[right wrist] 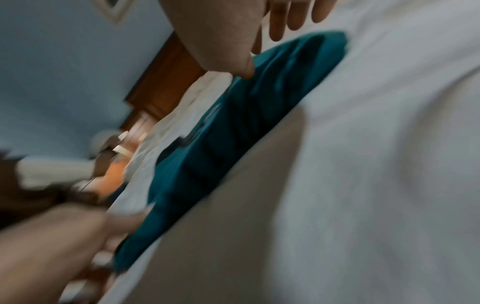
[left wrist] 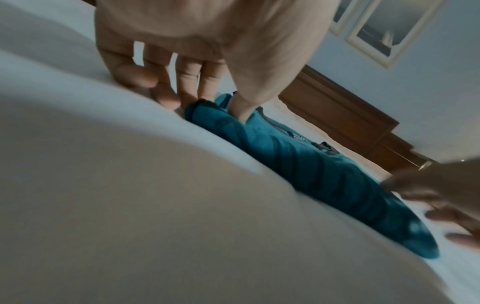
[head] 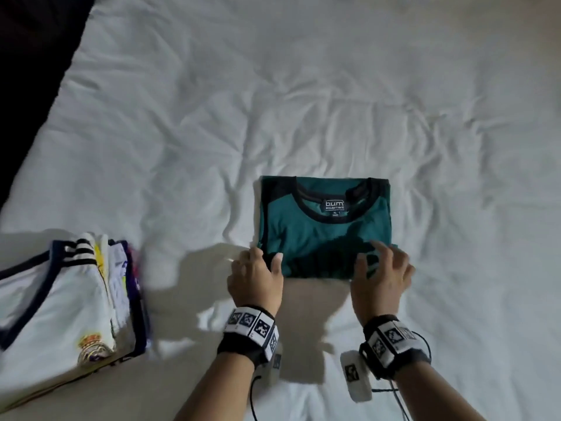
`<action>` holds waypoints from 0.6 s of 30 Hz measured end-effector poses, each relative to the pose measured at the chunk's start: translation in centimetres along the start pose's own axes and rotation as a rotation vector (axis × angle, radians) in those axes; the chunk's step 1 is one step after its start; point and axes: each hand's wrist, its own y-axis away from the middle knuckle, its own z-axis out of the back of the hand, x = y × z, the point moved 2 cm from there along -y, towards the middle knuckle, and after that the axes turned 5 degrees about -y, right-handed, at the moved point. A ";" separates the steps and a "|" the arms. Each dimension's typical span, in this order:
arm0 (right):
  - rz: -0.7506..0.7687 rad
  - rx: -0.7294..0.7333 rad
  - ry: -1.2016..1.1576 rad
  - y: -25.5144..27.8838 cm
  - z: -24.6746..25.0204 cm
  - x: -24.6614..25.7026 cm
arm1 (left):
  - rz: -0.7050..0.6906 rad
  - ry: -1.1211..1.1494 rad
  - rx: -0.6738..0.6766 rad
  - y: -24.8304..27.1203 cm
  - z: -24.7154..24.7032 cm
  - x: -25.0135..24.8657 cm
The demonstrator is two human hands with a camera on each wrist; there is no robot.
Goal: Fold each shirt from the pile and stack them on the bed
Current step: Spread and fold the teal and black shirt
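Item one: a teal cotton T-shirt with black collar and black shoulder panels (head: 326, 229), folded into a flat rectangle, lying collar away from me near the middle of the bed with its rumpled white sheet (head: 273, 101); a black neck label with white lettering faces up inside the collar. Item two: my left hand (head: 256, 276), at the shirt's near left corner — the thumb lies on top of the fabric, and the left wrist view shows my fingers (left wrist: 166, 96) pointing down to the sheet at the folded edge, the thumb pressing the teal cloth; whether those fingers are tucked under the edge I cannot tell. Item three: my right hand (head: 381, 268), at the near right corner, fingers spread and loosely bent over the fabric, the thumb down on the near edge; the right wrist view is blurred, and shows the thumb tip touching the shirt with the other fingertips (right wrist: 298, 18) apart and above it. Item four: a stack of folded white sports jerseys with dark navy trim (head: 60, 299), on the bed at my left, well apart from the teal shirt — a crest badge shows on the top one. Item five: black wrist straps with square coded markers (head: 252, 332), one on each wrist.
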 end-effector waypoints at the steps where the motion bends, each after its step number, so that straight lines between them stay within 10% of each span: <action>1: -0.103 -0.027 -0.014 -0.7 0.6 -1.4 | 0.004 -0.014 -0.008 -0.2 -0.4 -0.2; 10: -0.207 0.083 -0.148 -3.8 2.1 -3.2 | 0.115 0.415 -0.152 -1.1 -1.1 0.9; 18: -0.115 0.086 -0.096 -4.3 1.1 -3.3 | 0.072 0.161 -0.098 -1.2 -0.7 -1.0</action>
